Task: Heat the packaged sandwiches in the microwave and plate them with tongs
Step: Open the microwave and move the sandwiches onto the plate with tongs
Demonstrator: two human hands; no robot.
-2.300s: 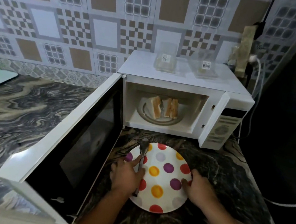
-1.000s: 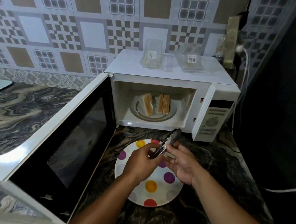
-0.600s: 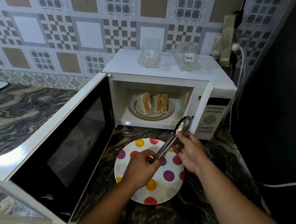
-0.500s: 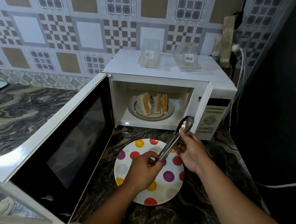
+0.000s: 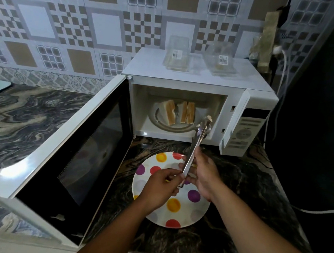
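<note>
1 head-worn camera looks forward and down, close over the countertop (image 5: 238,181) toward the microwave (image 5: 197,82).

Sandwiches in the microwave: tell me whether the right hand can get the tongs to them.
Probably yes: the door is wide open, the tongs in the right hand already point at the sandwiches, nothing between.

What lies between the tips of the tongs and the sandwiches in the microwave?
Nothing: in the head view only bare turntable separates the tongs from the sandwiches.
</note>
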